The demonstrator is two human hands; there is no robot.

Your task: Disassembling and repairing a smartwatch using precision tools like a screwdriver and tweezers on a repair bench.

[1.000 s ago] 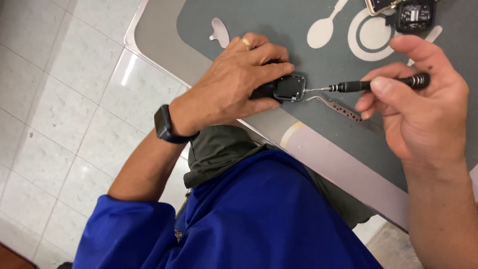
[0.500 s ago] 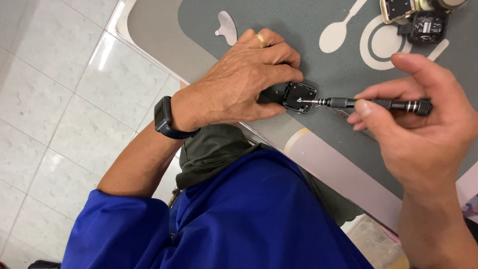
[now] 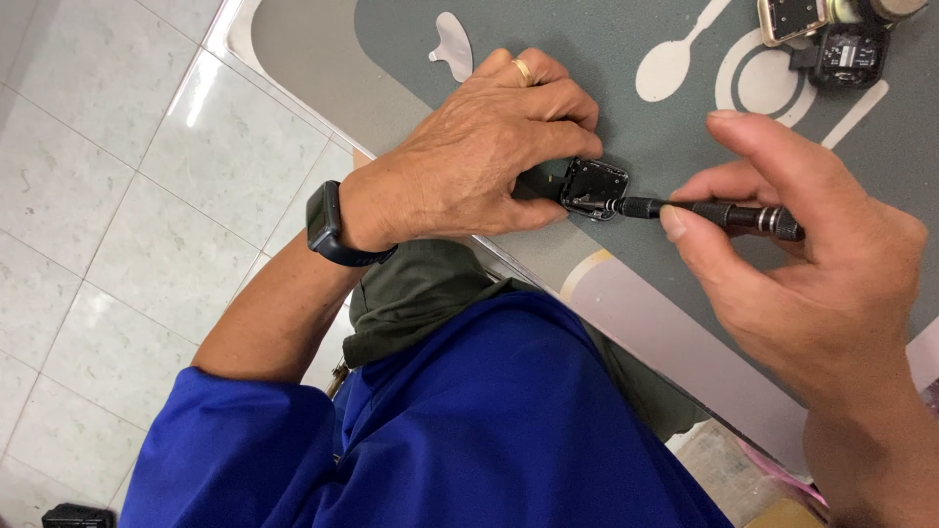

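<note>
Left hand [image 3: 469, 161] pins the small black device [image 3: 594, 188] on the grey mat [image 3: 626, 39], right hand [image 3: 812, 264] at three o'clock pinching the screwdriver [image 3: 724, 213] into it, back open, screws unfinished, I judge

Left hand [image 3: 469, 161] curled, fingers clamped; right hand [image 3: 822, 264] pinching.

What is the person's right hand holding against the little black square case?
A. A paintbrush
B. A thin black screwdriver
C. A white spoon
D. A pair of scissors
B. The right hand pinches a slim black screwdriver, its tip set into the small black case that the left hand steadies on the grey mat.
</note>
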